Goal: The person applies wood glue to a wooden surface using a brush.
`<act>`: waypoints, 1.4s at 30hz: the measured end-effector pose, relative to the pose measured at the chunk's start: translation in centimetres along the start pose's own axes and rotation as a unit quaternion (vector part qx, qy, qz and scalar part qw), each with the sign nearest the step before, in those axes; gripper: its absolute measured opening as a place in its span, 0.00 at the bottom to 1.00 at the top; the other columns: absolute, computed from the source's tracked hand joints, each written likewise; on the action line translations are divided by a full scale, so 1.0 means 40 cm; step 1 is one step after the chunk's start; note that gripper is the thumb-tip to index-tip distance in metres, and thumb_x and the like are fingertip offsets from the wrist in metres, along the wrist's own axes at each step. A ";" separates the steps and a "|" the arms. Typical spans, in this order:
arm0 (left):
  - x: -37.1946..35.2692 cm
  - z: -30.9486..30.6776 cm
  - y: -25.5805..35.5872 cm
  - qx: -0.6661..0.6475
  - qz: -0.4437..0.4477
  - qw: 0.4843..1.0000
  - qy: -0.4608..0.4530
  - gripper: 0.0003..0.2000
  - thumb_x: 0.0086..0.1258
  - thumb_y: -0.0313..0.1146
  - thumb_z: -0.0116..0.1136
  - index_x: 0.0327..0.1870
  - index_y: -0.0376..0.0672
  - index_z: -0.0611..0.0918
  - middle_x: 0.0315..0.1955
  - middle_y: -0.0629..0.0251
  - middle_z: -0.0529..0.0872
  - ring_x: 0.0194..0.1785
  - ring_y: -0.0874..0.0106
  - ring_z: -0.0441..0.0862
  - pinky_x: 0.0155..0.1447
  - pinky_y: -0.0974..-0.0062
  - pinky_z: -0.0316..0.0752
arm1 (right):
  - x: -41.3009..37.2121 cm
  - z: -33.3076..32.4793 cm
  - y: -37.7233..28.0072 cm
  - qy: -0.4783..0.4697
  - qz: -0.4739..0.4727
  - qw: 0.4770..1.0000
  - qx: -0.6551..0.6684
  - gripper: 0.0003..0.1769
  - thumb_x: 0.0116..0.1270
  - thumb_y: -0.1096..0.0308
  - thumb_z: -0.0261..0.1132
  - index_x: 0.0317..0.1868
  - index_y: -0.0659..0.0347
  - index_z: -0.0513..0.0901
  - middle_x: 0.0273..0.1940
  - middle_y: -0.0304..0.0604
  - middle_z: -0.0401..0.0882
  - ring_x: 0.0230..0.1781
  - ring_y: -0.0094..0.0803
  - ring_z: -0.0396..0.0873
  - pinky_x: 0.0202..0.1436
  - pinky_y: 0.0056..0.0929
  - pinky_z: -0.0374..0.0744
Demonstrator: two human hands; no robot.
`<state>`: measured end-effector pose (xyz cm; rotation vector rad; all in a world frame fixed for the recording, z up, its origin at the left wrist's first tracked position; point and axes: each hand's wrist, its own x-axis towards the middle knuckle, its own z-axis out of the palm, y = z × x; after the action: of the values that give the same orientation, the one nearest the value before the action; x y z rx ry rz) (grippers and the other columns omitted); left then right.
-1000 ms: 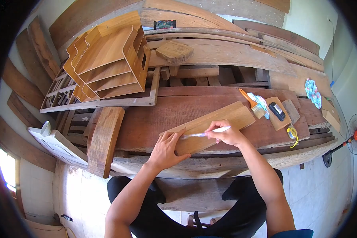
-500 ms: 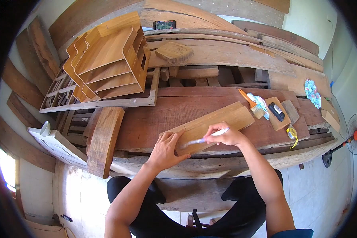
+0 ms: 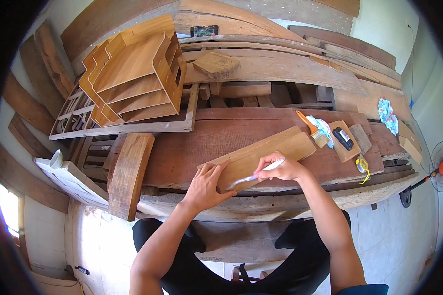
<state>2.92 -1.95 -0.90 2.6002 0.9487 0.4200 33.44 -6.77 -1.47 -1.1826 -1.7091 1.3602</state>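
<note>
A light brown wooden piece (image 3: pixel 266 153) lies at a slant on the reddish-brown plank (image 3: pixel 182 142). On its left end rests my left hand (image 3: pixel 205 188), fingers spread and thumb near the lower edge. My right hand (image 3: pixel 279 168) is closed around a thin white brush (image 3: pixel 253 177), held low over the piece. The brush's tip touches the wood near the lower left corner, just right of my left thumb.
A wooden tray organizer (image 3: pixel 138 73) stands at back left. To the right are an orange-handled brush (image 3: pixel 307 123), a crumpled cloth (image 3: pixel 325 130), a black object (image 3: pixel 343 138) and a tape measure (image 3: pixel 362 164). A thick wood block (image 3: pixel 130 172) lies left.
The brush tip has moved slightly down and left across the wooden piece, with a small shift of my right hand. My left hand stays in place.
</note>
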 end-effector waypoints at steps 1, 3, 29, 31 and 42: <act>-0.001 0.004 -0.004 0.000 0.004 1.000 0.004 0.49 0.60 0.58 0.79 0.81 0.50 0.68 0.71 0.47 0.78 0.76 0.47 0.69 0.81 0.51 0.68 | -0.005 -0.005 -0.011 -0.005 0.014 1.000 0.011 0.08 0.72 0.66 0.75 0.45 0.61 0.90 0.38 0.38 0.92 0.34 0.19 0.84 0.33 0.21 0.79; 0.001 0.009 -0.011 0.003 0.014 1.000 0.011 0.49 0.60 0.59 0.79 0.81 0.50 0.68 0.71 0.47 0.77 0.76 0.47 0.69 0.81 0.51 0.68 | -0.002 0.018 -0.005 0.091 0.027 0.993 0.076 0.09 0.71 0.64 0.75 0.44 0.60 0.91 0.38 0.39 0.92 0.35 0.19 0.84 0.34 0.21 0.79; 0.001 0.006 -0.007 0.000 0.016 1.000 0.016 0.48 0.61 0.58 0.79 0.80 0.48 0.69 0.68 0.47 0.80 0.74 0.46 0.71 0.80 0.51 0.69 | 0.004 0.023 -0.007 0.081 0.015 0.993 0.083 0.09 0.73 0.65 0.75 0.43 0.62 0.91 0.37 0.40 0.91 0.31 0.20 0.82 0.34 0.20 0.78; 0.000 0.007 -0.007 -0.002 0.014 1.000 0.016 0.48 0.61 0.58 0.79 0.80 0.48 0.69 0.68 0.47 0.80 0.74 0.46 0.71 0.79 0.51 0.69 | -0.004 -0.002 -0.003 0.019 0.007 0.998 0.062 0.09 0.73 0.65 0.75 0.43 0.63 0.90 0.37 0.40 0.91 0.31 0.19 0.81 0.33 0.20 0.78; 0.001 0.009 -0.009 0.006 0.025 0.999 0.019 0.49 0.60 0.59 0.79 0.80 0.48 0.68 0.69 0.47 0.78 0.74 0.46 0.71 0.80 0.50 0.68 | 0.003 0.025 -0.007 0.097 0.014 0.991 0.092 0.09 0.73 0.65 0.75 0.44 0.63 0.91 0.36 0.40 0.91 0.31 0.19 0.81 0.33 0.21 0.79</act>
<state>2.90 -1.74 -1.34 2.6390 0.9034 0.4801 32.44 -7.06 -1.46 -1.1942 -1.4044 1.3400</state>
